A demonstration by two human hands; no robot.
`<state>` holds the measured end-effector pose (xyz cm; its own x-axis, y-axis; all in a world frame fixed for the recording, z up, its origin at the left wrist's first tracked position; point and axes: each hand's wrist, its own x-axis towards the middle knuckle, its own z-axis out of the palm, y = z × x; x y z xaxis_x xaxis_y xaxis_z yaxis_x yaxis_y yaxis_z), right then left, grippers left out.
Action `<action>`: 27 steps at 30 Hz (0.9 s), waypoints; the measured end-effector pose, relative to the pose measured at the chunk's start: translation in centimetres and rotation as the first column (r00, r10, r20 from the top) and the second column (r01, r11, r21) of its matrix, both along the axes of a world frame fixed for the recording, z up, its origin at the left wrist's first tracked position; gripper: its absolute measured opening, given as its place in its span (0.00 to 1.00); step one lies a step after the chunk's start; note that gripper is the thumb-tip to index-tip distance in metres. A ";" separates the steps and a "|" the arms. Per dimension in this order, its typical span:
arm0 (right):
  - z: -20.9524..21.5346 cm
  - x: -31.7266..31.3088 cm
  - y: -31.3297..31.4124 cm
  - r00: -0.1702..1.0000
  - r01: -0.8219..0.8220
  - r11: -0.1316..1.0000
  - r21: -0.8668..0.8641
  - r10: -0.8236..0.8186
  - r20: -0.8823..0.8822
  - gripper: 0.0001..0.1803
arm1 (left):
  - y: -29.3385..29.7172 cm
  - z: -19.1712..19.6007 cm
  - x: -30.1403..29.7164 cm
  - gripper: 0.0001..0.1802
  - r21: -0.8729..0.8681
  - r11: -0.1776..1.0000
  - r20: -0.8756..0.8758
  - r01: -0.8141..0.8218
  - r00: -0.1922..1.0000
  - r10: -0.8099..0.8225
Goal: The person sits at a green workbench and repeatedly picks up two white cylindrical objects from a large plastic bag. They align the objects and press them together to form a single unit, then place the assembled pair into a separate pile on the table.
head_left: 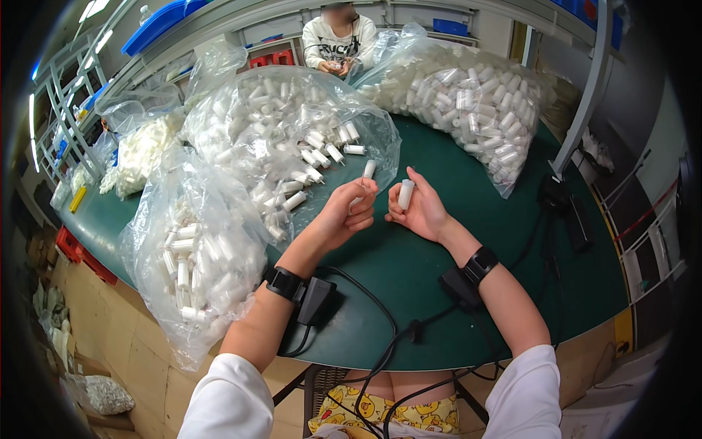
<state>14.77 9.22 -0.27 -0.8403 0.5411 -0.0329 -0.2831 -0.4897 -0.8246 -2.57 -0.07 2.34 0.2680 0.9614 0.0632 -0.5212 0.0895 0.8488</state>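
My left hand (349, 208) is closed, its fingers curled in a pinch. At its fingertips stands a small white cylinder (370, 169) with a clear end, which it appears to grip. Facing it, my right hand (423, 211) has its fingers wrapped round another white cylinder (406, 194), held upright with the thumb raised beside it. Both hands are above the green table (453, 293), a short gap apart. Left of them, loose white cylinders (319, 156) spill from the mouth of a large clear plastic bag (380, 135).
Another clear bag of cylinders (482, 110) lies at the far right. A smaller filled bag (194, 271) hangs over the near left edge. Black cables (387, 314) run from my wristbands across the table. A metal post (585, 102) rises at right. A person (338, 40) sits opposite.
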 end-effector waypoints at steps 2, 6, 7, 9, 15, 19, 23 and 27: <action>-0.1 0.1 0.1 1.000 -0.007 1.000 -0.007 0.006 -0.015 0.31 | -0.1 0.1 0.3 0.08 0.006 1.000 -0.013 -0.018 1.000 0.018; -0.1 0.1 0.2 0.999 -0.007 0.999 -0.042 0.005 -0.036 0.32 | -0.1 0.2 0.8 0.17 0.003 0.997 0.041 -0.073 0.996 0.073; 0.0 0.2 0.1 0.999 0.013 0.998 -0.056 -0.015 -0.029 0.31 | -0.1 0.3 0.8 0.20 -0.007 0.998 0.073 -0.069 0.995 0.070; 0.1 0.2 -0.1 0.998 0.052 0.995 -0.083 -0.053 -0.014 0.27 | -0.1 0.2 0.7 0.24 -0.020 0.997 0.107 -0.068 0.992 0.070; -1.4 0.1 0.7 0.995 -0.001 0.999 0.049 0.005 -0.095 0.09 | 0.2 0.0 0.8 0.23 0.010 0.998 0.099 -0.055 0.994 0.054; -0.6 0.0 0.2 0.998 -0.002 0.998 0.068 0.006 -0.063 0.06 | 0.5 -0.8 0.6 0.18 0.062 0.995 0.059 -0.078 0.995 0.075; 0.1 0.1 -0.5 0.999 0.044 0.997 0.066 -0.043 -0.018 0.09 | 0.6 -0.9 0.7 0.16 0.083 0.988 0.024 -0.129 0.992 0.127; 0.1 0.1 -0.4 0.999 0.041 0.997 0.065 -0.038 -0.037 0.16 | 1.0 -1.0 0.6 0.18 0.114 0.971 -0.066 -0.212 0.973 0.220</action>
<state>14.86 8.81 -0.14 -0.8182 0.5740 0.0333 -0.3306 -0.4223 -0.8440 -1.94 0.93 1.36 0.0624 0.9860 0.1544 -0.4505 -0.1102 0.8859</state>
